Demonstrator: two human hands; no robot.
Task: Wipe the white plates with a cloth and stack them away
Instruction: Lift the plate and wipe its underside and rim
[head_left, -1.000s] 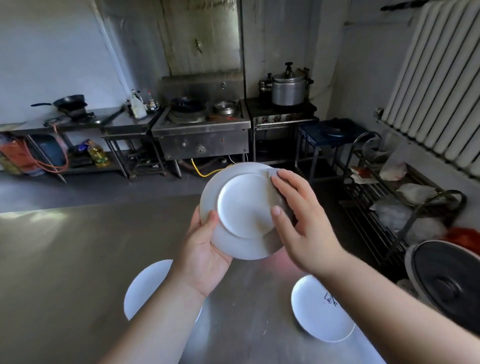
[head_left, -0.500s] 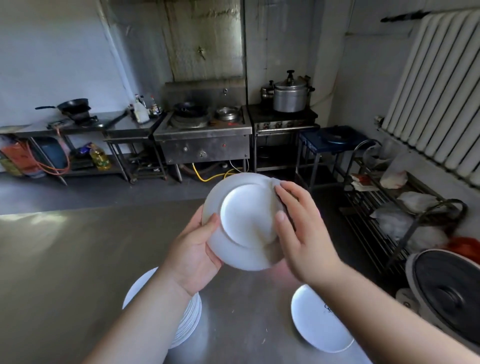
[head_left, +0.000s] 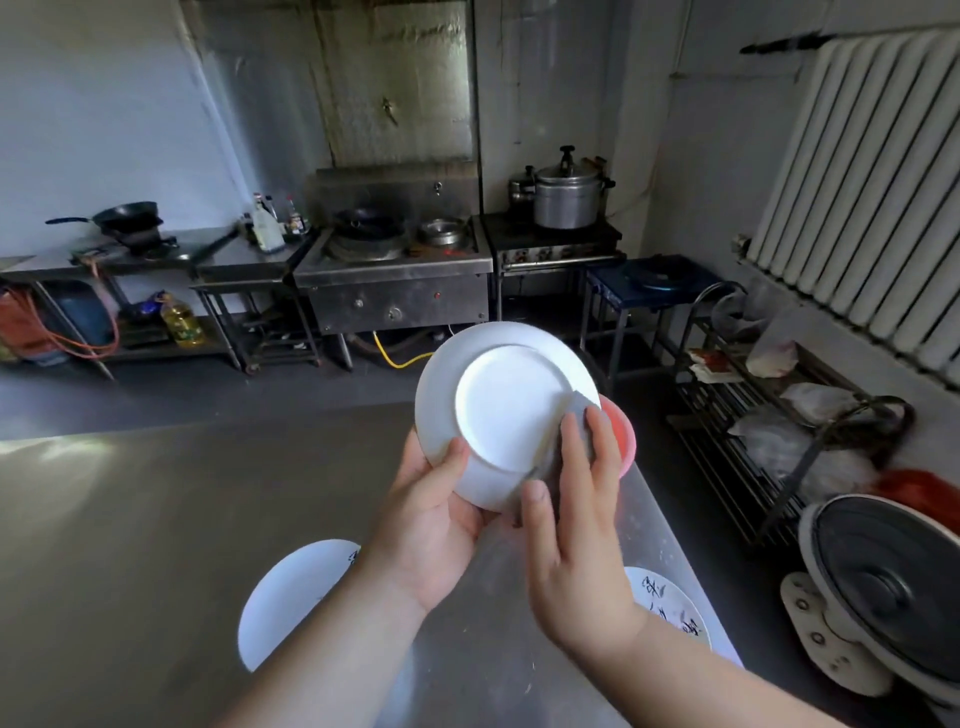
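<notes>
Gripping a white plate (head_left: 506, 410) in the left hand (head_left: 431, 525), pinching a cloth (head_left: 582, 415) to its underside with the right hand (head_left: 576, 530), seemingly leaving a marked plate (head_left: 670, 608) unwiped on the surface (head_left: 130, 519)

The held plate (head_left: 509, 410) looks smooth, glossy and white-glazed; the cloth (head_left: 622, 434) at its 4 o'clock edge is soft, matt. The bench (head_left: 156, 519) is brushed metal, dully shining.
</notes>
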